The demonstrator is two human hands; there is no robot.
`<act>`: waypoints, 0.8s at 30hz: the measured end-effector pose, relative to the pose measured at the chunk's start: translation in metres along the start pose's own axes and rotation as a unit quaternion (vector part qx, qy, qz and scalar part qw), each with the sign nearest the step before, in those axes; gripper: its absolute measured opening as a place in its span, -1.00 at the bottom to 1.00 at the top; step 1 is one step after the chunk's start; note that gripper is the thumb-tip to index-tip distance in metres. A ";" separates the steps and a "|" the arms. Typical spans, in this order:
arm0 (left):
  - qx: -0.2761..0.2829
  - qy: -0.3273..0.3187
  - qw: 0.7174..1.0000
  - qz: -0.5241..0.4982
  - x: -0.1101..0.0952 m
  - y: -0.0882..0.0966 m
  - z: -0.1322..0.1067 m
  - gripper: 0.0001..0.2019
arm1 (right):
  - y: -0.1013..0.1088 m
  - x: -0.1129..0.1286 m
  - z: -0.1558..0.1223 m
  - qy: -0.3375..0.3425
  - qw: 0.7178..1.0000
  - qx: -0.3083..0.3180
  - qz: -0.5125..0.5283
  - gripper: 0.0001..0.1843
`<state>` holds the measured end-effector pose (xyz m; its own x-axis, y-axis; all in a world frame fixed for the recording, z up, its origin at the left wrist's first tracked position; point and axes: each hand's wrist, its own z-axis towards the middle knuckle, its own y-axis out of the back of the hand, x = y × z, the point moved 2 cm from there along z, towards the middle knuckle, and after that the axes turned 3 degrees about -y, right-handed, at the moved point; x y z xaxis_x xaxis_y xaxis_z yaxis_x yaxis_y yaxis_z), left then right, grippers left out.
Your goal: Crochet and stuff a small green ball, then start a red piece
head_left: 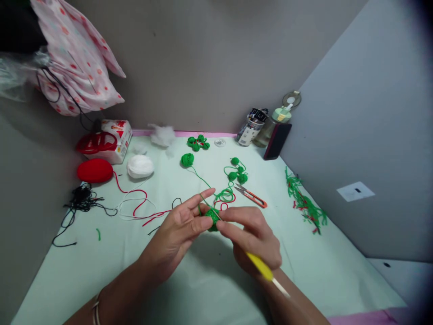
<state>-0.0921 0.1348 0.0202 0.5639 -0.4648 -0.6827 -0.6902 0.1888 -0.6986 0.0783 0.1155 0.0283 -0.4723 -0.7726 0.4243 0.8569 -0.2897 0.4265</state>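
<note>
Between thumb and fingers, my left hand (pixel 182 225) pinches a small green crochet piece (pixel 213 219), with green yarn running over its raised index finger. My right hand (pixel 253 234) is closed around a crochet hook (pixel 260 266) with a yellow grip, whose thin shaft reaches the green piece. The right fingertips touch the piece's right side. A strand leads from the hands back to a green yarn ball (pixel 187 160). Just beyond my fingers lie loose green yarn loops (pixel 226 194) and orange thread snips (pixel 252 196).
Green crocheted balls (pixel 237 171) and a green cluster (pixel 198 143) lie farther back. Red yarn (pixel 95 170), white yarn (pixel 140 166) and tangled black yarn (pixel 83 198) are left. A pen cup (pixel 249 131), bottle (pixel 270 128) and phone (pixel 277 141) stand back right; yarn scraps (pixel 304 201) lie right.
</note>
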 end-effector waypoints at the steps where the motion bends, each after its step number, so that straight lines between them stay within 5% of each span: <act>1: 0.011 -0.002 1.000 0.001 -0.001 0.000 0.001 -0.36 | -0.001 -0.002 0.002 -0.030 0.998 -0.013 0.050 -0.55; 5: 0.023 -0.025 0.998 0.048 -0.005 0.006 0.003 -0.31 | -0.003 -0.009 0.013 -0.119 0.970 -0.024 0.210 -0.73; 12: 0.026 -0.051 0.979 0.196 -0.015 0.017 0.002 -0.32 | 0.008 -0.021 0.016 -0.228 0.929 -0.002 0.292 -0.83; 19: 0.033 -0.064 0.976 0.205 -0.011 0.014 -0.002 -0.28 | -0.004 -0.027 0.017 -0.355 0.809 0.043 0.467 -0.88; 21: 0.052 -0.054 0.978 0.193 -0.009 0.013 -0.001 -0.26 | -0.009 -0.025 0.016 -0.354 0.811 0.055 0.463 -0.86; 24: 0.054 -0.046 0.980 0.184 -0.007 0.014 0.002 -0.24 | -0.010 -0.019 0.014 -0.283 0.887 0.030 0.365 -0.85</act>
<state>-0.1044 0.1418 0.0149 0.3282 -0.2686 -0.9056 -0.8049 0.4223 -0.4169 0.0760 0.1409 0.0274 0.1604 -0.3298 0.9303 0.9727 0.2131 -0.0921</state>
